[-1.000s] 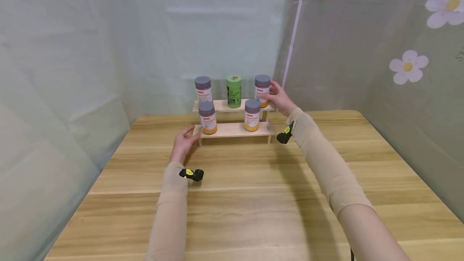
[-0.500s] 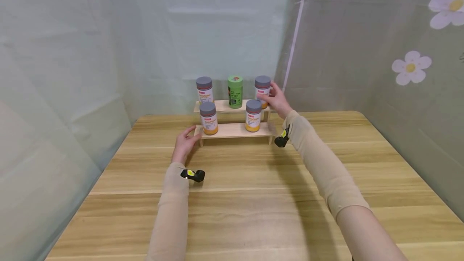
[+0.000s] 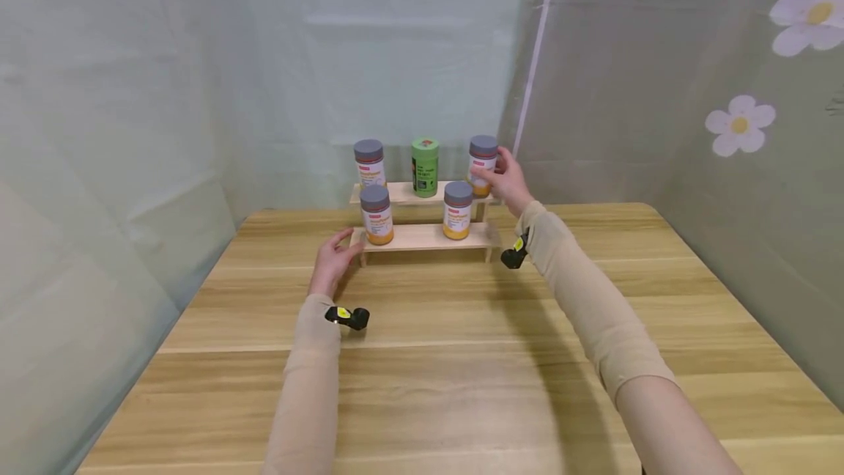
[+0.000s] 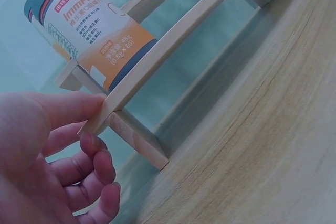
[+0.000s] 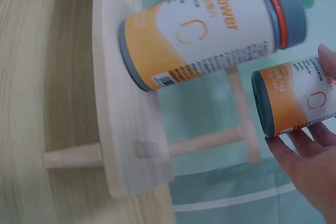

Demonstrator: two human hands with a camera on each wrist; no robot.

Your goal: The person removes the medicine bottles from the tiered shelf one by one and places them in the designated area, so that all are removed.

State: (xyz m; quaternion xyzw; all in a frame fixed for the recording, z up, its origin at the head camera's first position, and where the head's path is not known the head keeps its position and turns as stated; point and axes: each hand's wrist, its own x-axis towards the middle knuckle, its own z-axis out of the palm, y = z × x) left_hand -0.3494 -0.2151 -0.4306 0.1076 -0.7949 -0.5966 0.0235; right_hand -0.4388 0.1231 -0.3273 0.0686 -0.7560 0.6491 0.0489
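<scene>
The person's right hand (image 3: 511, 183) gripped a grey-capped bottle (image 3: 483, 163) at the right end of the upper tier of a two-tier wooden stand (image 3: 422, 237). The thumb lay along one side of the label and the fingers curved round the opposite side, a hold that probably kept the bottle upright while leaving its cap and base free. Even in the right wrist view, one could not tell for certain whether its base rested on the upper board or sat just above it. The left hand (image 3: 331, 262) pinched the left end of the lower board, with the other fingers loosely curled beneath; this was likely to brace the light-looking stand against a nudge from the opposite side. Along the upper tier, a green bottle (image 3: 425, 167) stood between the gripped bottle and a rear left bottle (image 3: 369, 160), apart from both, a spacing that seemed to give fingers room round each one. On the lower tier, a front left bottle (image 3: 376, 218) stood near the braced end and a front right bottle (image 3: 458, 211) towards the other, with bare board between them. The stand's legs rested on a wood-grained table (image 3: 435, 372), its raised rear tier presumably meant to keep the back row visible.
</scene>
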